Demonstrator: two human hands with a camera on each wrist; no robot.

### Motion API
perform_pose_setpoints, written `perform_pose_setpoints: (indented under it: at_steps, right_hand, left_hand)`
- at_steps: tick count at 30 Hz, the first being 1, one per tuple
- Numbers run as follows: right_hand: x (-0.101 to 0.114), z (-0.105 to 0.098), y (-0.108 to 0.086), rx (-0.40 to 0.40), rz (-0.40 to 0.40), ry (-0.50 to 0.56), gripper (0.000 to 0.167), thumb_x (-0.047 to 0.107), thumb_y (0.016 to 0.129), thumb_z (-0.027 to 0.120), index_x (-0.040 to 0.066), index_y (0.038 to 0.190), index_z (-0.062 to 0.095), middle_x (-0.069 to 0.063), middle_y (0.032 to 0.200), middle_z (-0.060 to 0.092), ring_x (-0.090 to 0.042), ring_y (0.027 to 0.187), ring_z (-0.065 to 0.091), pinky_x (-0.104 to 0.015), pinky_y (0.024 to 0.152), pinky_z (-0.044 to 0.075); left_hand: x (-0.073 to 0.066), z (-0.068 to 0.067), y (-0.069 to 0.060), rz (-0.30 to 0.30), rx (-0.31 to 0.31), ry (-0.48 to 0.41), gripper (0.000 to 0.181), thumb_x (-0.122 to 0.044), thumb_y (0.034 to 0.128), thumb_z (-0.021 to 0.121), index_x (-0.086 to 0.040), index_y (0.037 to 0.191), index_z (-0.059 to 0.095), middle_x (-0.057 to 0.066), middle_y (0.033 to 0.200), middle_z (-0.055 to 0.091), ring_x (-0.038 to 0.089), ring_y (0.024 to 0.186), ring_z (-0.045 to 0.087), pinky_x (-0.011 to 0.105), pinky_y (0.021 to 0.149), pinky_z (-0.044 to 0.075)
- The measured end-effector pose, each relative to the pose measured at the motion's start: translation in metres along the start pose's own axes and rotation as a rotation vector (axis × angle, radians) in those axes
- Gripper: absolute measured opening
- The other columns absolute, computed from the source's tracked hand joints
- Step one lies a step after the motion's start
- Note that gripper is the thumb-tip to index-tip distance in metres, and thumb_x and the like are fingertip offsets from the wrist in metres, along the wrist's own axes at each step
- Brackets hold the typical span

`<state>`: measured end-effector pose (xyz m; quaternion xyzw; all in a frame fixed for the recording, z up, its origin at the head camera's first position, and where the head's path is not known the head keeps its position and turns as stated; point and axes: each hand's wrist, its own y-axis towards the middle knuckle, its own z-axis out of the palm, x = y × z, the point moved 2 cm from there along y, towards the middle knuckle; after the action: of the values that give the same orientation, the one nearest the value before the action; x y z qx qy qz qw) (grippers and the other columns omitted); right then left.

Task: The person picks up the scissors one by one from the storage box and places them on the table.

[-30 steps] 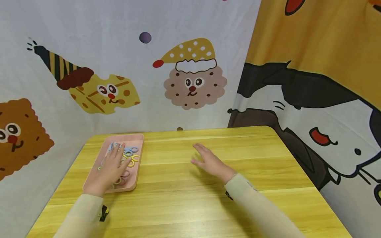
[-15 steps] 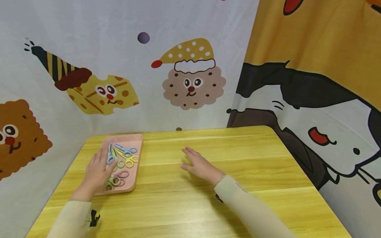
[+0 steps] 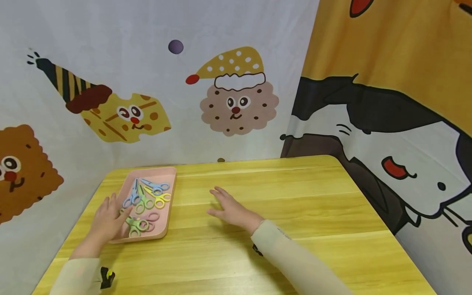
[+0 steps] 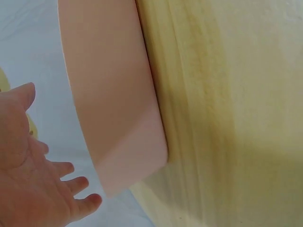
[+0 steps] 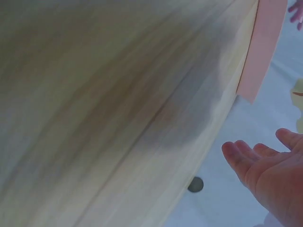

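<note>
A pink tray (image 3: 171,205) (image 4: 113,94) lies at the table's left, holding several small scissors: blue scissors (image 3: 149,183), yellow scissors (image 3: 159,196), green scissors (image 3: 141,191) and pink scissors (image 3: 147,218) among them. Over the tray's near left edge is my left hand (image 3: 106,221) (image 4: 38,179), fingers spread and nothing in them; whether it touches the rim I cannot tell. It hides the tray's left side. My right hand (image 3: 236,212) (image 5: 274,175) hovers above the table to the right of the tray, fingers extended, holding nothing.
The yellow wooden table (image 3: 295,196) meets a white cartoon-printed curtain (image 3: 147,24) at its back edge. A yellow and black printed cloth (image 3: 398,53) hangs along the right side. The tray sits near the table's left edge.
My left hand has drawn back from over the scissors toward the tray's near left edge, uncovering them. My right hand has moved left, closer to the tray. The scissors look unmoved.
</note>
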<state>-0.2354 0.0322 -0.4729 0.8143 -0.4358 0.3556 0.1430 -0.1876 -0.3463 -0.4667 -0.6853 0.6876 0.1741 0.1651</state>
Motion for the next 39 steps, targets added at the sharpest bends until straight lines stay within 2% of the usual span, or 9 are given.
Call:
perform_pose_setpoints:
  at_steps: [7,11,14,18,22,29,36,39]
  right_hand:
    - [0.009,0.009,0.005,0.008,0.015,0.158,0.077,0.049,0.093,0.051,0.016,0.152,0.015,-0.011,0.159,0.005,-0.032,0.144,0.015,-0.054,0.114,0.023]
    - [0.013,0.016,0.010,-0.007,0.031,0.275,0.074,0.045,0.095,0.051,0.014,0.152,0.017,-0.012,0.158,0.011,-0.033,0.141,0.024,-0.052,0.113,0.028]
    - [0.017,0.024,0.013,-0.024,0.075,0.369,0.071,0.043,0.095,0.052,0.015,0.151,0.020,-0.010,0.157,0.018,-0.032,0.136,0.033,-0.050,0.108,0.036]
    - [0.026,0.035,0.018,-0.039,0.145,0.463,0.068,0.043,0.093,0.055,0.019,0.150,0.026,-0.007,0.154,0.025,-0.030,0.133,0.039,-0.047,0.103,0.042]
    - [0.037,0.049,0.024,-0.049,0.191,0.533,0.067,0.041,0.092,0.058,0.018,0.149,0.029,-0.005,0.152,0.031,-0.029,0.130,0.043,-0.046,0.100,0.045]
    - [0.060,0.069,0.031,-0.094,0.268,0.638,0.062,0.033,0.090,0.063,0.015,0.144,0.038,-0.007,0.146,0.041,-0.031,0.126,0.047,-0.046,0.095,0.049]
    - [0.079,0.088,0.041,-0.171,0.313,0.681,0.058,0.024,0.086,0.068,0.010,0.138,0.046,-0.009,0.139,0.049,-0.030,0.118,0.053,-0.043,0.088,0.053]
    - [0.085,0.094,0.045,-0.196,0.334,0.697,0.057,0.023,0.085,0.070,0.010,0.136,0.049,-0.009,0.136,0.050,-0.029,0.113,0.056,-0.041,0.085,0.054]
  left_hand:
    - [0.011,-0.005,-0.006,-0.090,0.084,-0.107,0.084,-0.044,0.1014,0.030,0.018,0.141,-0.010,0.048,0.141,0.001,0.064,0.128,0.005,0.073,0.103,0.011]
    - [0.015,-0.007,-0.008,-0.112,0.090,-0.143,0.077,-0.040,0.1030,0.024,0.020,0.140,-0.007,0.051,0.137,0.011,0.064,0.124,0.018,0.071,0.101,0.022]
    - [0.018,-0.008,-0.010,-0.122,0.076,-0.145,0.069,-0.033,0.1040,0.022,0.022,0.140,0.002,0.049,0.134,0.022,0.063,0.118,0.031,0.069,0.097,0.032]
    - [0.020,-0.009,-0.012,-0.148,0.066,-0.130,0.060,-0.027,0.1041,0.024,0.022,0.138,0.015,0.047,0.132,0.030,0.061,0.117,0.036,0.065,0.096,0.036]
    - [0.022,-0.010,-0.013,-0.173,0.065,-0.125,0.056,-0.023,0.1031,0.026,0.020,0.138,0.021,0.046,0.132,0.030,0.060,0.118,0.036,0.065,0.096,0.037]
    - [0.030,-0.009,-0.012,-0.255,0.097,-0.148,0.056,-0.027,0.1024,0.024,0.015,0.141,0.022,0.041,0.137,0.028,0.057,0.123,0.031,0.064,0.100,0.033]
    - [0.036,-0.007,-0.014,-0.336,0.117,-0.211,0.057,-0.028,0.1009,0.026,0.012,0.141,0.025,0.038,0.140,0.026,0.056,0.126,0.024,0.066,0.102,0.028]
    - [0.039,-0.005,-0.015,-0.353,0.111,-0.213,0.057,-0.029,0.1011,0.027,0.011,0.141,0.026,0.038,0.140,0.028,0.055,0.125,0.025,0.066,0.101,0.028]
